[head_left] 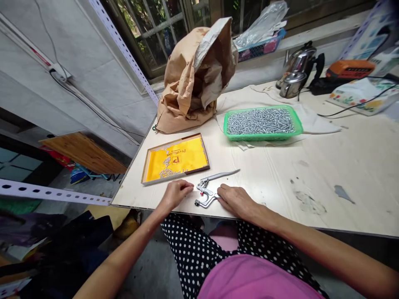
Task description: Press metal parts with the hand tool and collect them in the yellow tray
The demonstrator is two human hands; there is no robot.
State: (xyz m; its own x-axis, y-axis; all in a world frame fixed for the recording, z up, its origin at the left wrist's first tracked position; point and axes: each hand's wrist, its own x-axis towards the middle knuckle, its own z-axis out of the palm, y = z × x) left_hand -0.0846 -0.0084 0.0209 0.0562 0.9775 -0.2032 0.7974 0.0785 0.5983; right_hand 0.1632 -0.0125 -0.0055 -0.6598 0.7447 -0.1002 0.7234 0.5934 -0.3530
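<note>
Metal snap-fastener pliers (208,192) with a red bit at the jaw and a coil spring lie at the table's front edge. My right hand (235,200) is closed around their lower handle, while the upper handle stands apart from it. Just left of the jaws, my left hand (178,192) has its thumb and fingertips pinched together. Whatever may be between those fingertips is too small to make out. Behind my left hand lies a shallow cardboard tray (205,154) with a yellow printed lining. Small silvery metal pieces (168,170) are scattered in it.
A green plastic basket (263,136) full of small silvery metal pieces stands farther back. Left of it is a large open brown paper bag (183,95). A steel kettle (301,58), a small metal pot (292,84) and an orange-black device (350,69) with cords occupy the back right.
</note>
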